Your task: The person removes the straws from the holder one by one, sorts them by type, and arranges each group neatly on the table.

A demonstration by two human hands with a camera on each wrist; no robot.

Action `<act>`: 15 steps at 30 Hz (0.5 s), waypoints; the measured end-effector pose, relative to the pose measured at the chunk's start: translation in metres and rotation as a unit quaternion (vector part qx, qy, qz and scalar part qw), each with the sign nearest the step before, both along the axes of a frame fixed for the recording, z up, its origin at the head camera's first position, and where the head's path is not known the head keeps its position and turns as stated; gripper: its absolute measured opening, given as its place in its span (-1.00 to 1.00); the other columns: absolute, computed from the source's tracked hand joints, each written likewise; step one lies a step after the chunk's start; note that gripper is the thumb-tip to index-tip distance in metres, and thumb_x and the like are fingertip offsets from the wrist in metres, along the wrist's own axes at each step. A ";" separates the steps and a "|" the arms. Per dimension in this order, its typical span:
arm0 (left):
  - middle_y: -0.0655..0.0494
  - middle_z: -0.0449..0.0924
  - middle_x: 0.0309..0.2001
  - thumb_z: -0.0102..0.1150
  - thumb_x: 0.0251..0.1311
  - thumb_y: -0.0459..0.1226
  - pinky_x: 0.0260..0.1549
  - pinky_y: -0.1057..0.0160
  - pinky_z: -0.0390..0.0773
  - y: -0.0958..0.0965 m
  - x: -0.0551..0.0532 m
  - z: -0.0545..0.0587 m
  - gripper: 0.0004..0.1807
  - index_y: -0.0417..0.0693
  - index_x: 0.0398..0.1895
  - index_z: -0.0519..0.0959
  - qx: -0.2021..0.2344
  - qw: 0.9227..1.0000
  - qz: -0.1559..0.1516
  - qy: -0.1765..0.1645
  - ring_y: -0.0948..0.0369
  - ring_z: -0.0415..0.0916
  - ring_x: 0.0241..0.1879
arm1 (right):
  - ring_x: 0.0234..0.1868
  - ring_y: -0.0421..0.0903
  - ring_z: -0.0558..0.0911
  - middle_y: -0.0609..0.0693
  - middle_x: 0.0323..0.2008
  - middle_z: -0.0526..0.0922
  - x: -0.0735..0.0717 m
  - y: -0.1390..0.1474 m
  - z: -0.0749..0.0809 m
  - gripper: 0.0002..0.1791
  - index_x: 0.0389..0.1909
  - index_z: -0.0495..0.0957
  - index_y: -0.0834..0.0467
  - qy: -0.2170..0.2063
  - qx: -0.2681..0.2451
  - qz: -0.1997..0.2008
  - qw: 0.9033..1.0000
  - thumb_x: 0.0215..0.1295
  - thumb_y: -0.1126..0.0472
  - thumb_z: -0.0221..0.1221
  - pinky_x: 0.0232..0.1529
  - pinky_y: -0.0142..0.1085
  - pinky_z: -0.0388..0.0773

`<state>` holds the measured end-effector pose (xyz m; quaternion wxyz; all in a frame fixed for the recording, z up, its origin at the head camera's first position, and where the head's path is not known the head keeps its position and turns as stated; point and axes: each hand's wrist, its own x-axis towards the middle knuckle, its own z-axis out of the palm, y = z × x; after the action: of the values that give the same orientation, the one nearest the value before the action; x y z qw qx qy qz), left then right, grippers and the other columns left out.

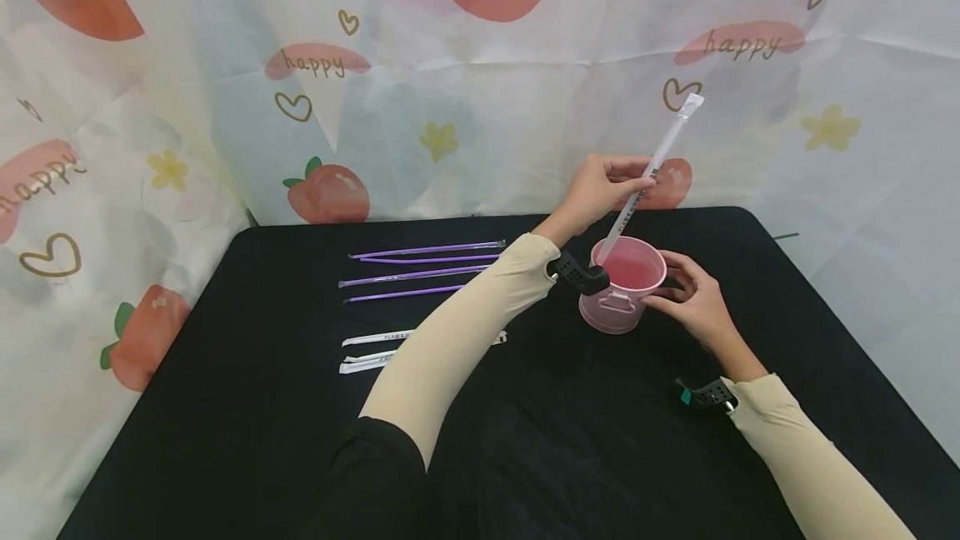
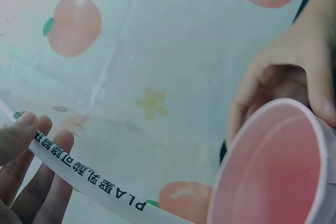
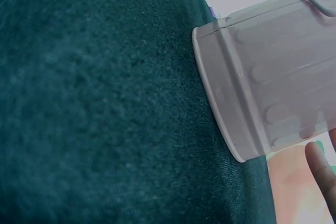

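Observation:
My left hand (image 1: 597, 190) pinches a white paper-wrapped straw (image 1: 662, 153) between thumb and fingers. The straw leans, its upper end to the right and its lower end at the rim of a small pink bucket (image 1: 613, 304). Dark printing runs along the wrapper, clear in the left wrist view on the straw (image 2: 100, 182). My right hand (image 1: 693, 300) holds the bucket's right side, thumb in front and fingers behind. In the right wrist view the bucket (image 3: 273, 72) stands upright on the black cloth, a small handle on its side.
Several purple-wrapped straws (image 1: 420, 276) lie in a row on the black table (image 1: 285, 440). Below them lie several white-wrapped straws (image 1: 367, 363), partly hidden by my left forearm. A printed curtain (image 1: 495, 123) hangs right behind the table. Both wrists wear black straps.

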<state>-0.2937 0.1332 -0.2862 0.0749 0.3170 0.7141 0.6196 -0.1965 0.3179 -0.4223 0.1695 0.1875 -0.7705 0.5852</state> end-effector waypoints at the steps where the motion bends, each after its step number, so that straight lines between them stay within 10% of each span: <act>1: -0.15 0.67 -0.10 0.21 0.15 -0.36 -0.32 0.44 0.60 -0.002 0.001 0.003 -0.62 -0.21 0.07 0.56 0.011 1.000 -0.004 0.001 0.15 0.68 -0.18 | 0.00 -0.37 0.53 -0.27 0.07 0.47 0.000 0.000 0.000 -0.25 0.22 0.28 0.40 0.000 0.001 -0.001 1.000 -0.09 0.65 0.27 -0.16 -0.63 0.52; 15: -0.14 0.68 -0.14 0.20 0.17 -0.38 -0.31 0.39 0.61 -0.033 0.010 0.026 -0.66 -0.19 0.04 0.58 0.030 0.999 0.004 0.017 0.16 0.69 -0.23 | 0.00 -0.37 0.53 -0.29 0.06 0.47 0.000 -0.001 0.001 -0.24 0.23 0.27 0.40 -0.015 0.009 -0.013 1.000 -0.09 0.66 0.26 -0.17 -0.63 0.52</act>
<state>-0.2840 0.1006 -0.2598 0.0501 0.3267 0.6976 0.6357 -0.1961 0.3167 -0.4208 0.1645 0.1700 -0.7804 0.5788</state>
